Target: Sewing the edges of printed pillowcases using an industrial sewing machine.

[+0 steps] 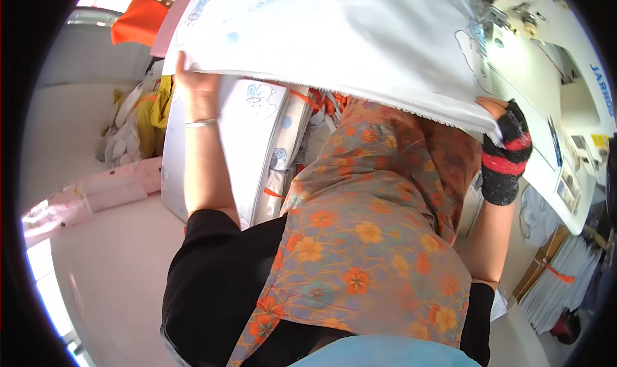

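A wide white cloth point(340, 39) with pale blue cartoon prints is stretched between my hands, its frayed near edge hanging above my lap. My left hand point(198, 83), bare with a bracelet at the wrist, grips the cloth near its left corner; the fingers are mostly hidden beneath it. At the right corner, my right hand point(508, 139), in a black fingerless glove with red stripes, is closed on the folded edge. Below the cloth, beside my left forearm, lies a stack of similar printed white fabric point(254, 110).
A white sewing machine point(578, 71) stands on a table at the right. Bundled white pieces point(559, 280) tied with orange strips sit below it. Yellow and white cloths point(144, 119) are heaped at the left, near an orange item point(140, 18). My flowered apron point(366, 251) covers my lap.
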A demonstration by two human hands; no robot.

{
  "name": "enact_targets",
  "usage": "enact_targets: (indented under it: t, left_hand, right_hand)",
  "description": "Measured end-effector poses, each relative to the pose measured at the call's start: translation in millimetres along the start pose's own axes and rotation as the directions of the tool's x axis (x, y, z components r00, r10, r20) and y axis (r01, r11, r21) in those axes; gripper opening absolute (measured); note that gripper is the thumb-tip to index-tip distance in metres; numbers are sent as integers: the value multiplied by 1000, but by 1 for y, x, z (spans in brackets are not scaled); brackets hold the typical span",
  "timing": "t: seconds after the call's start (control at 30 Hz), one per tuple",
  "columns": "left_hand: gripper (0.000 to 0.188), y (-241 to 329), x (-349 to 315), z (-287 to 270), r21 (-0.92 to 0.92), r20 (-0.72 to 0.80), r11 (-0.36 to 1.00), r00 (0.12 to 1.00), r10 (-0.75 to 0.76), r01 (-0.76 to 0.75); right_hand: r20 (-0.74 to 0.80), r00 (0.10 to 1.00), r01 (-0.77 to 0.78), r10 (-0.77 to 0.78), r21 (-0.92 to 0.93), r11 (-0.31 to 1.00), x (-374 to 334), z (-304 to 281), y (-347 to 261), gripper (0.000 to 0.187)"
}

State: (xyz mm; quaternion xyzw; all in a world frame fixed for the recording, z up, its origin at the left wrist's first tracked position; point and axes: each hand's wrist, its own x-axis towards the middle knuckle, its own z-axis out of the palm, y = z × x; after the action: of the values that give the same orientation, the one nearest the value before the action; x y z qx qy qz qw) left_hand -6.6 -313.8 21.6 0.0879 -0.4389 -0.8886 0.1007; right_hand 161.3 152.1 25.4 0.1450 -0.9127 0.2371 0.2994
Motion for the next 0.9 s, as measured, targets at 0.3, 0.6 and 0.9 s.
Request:
enact_targets:
  t: [0.3,0.6,0.9]
  left_hand:
    - [43,160,63,92,232,252,844,868,427,-483]
    - [52,63,87,-127,915,-148,373,729,668,-155]
    - [71,-79,-95,82,286,908,-175,325,-266,-942]
  right_hand:
    - [-77,996,-55,43,-163,985,-9,-2,12,25]
    - [66,992,111,-112,18,994,-11,34,-9,25]
    - [105,992,76,-75,-8,997,-17,34,-5,30]
